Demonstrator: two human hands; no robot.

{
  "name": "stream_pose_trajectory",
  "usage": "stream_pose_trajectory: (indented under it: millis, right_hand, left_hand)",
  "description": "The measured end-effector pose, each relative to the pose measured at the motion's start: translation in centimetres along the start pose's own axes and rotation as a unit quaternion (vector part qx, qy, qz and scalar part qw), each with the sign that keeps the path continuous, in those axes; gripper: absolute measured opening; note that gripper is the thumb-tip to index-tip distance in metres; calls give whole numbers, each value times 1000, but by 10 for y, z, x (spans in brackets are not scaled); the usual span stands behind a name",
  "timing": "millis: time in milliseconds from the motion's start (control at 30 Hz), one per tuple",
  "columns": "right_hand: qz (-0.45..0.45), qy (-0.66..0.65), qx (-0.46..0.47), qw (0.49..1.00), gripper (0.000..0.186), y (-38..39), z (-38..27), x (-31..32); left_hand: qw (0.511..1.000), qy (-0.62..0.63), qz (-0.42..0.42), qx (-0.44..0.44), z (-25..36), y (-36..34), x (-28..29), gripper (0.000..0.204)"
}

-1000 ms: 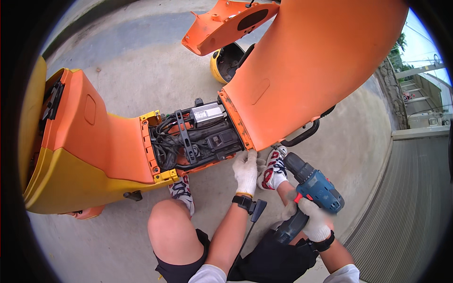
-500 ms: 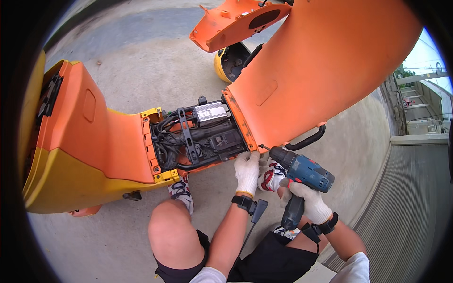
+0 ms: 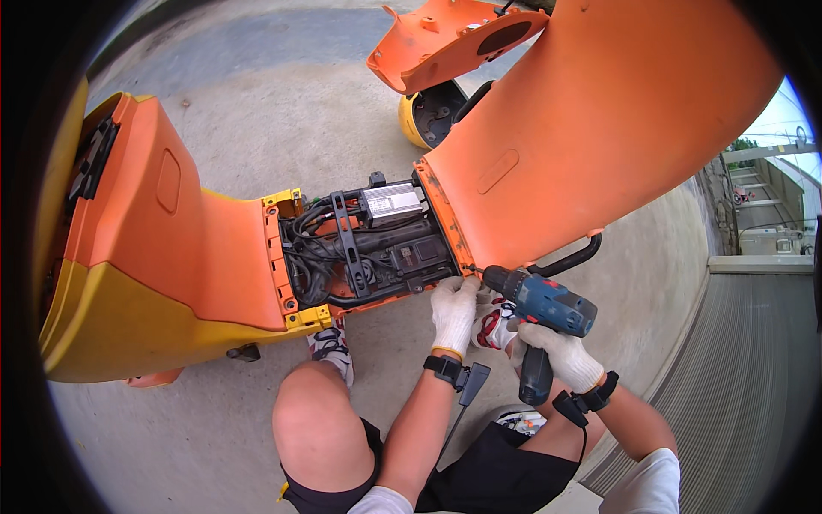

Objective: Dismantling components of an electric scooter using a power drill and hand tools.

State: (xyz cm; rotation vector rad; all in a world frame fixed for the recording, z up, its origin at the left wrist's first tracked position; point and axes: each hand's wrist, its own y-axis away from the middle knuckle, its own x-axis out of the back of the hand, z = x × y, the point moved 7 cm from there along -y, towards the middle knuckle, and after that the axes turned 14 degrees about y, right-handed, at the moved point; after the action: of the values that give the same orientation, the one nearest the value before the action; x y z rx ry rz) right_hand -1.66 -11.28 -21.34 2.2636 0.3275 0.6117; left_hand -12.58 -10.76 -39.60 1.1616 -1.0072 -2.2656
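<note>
1. Head view: right hand has its fingers wrapped around the grip of a blue cordless drill, which sits just right of the open bay, bit pointing left at the lower corner of the orange edge strip. Can't tell if the bit is actually touching.
2. Left hand is right there too, fingers bunched together at that corner. Can't tell if they're pinching anything small.
3. My read: this is the lining-up step for a fastener at that corner. The next move calls for a straight, steady bit, with the left fingertips kept out of its way.
4. Headcount: two gloved hands, one drill, one silver box, one black crossbar, two yellow brackets at the bay's left end, one loose orange cover up top. Cables? Too tangled to count, sorry.
</note>
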Motion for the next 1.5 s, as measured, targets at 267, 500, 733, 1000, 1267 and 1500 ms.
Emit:
stream_pose_trajectory:
  millis: [267,500,733,1000,1267,1500]
  right_hand:
    - [-7,48,-8,999,21,-8,-10,4]
    - [-7,45,-15,999,21,-9,-15,4]
    - [-6,59,-33,998,24,-8,-25,11]
    - [7,68,-29,997,15,-11,-34,13]
    - [-13,85,-41,996,15,-14,-42,14]
    - [-1,86,-45,995,16,-15,-42,16]
  left_hand:
    - [1000,5,-4,13,1,1,-3,25]
    - [1000,4,-3,23,10,7,-8,25]
    - [999,38,-7,15,10,5,-10,24]
    - [1000,10,0,14,6,2,-10,27]
    - [999,40,-17,29,5,2,-13,26]
    - [999,40,-12,32,1,-2,-15,26]
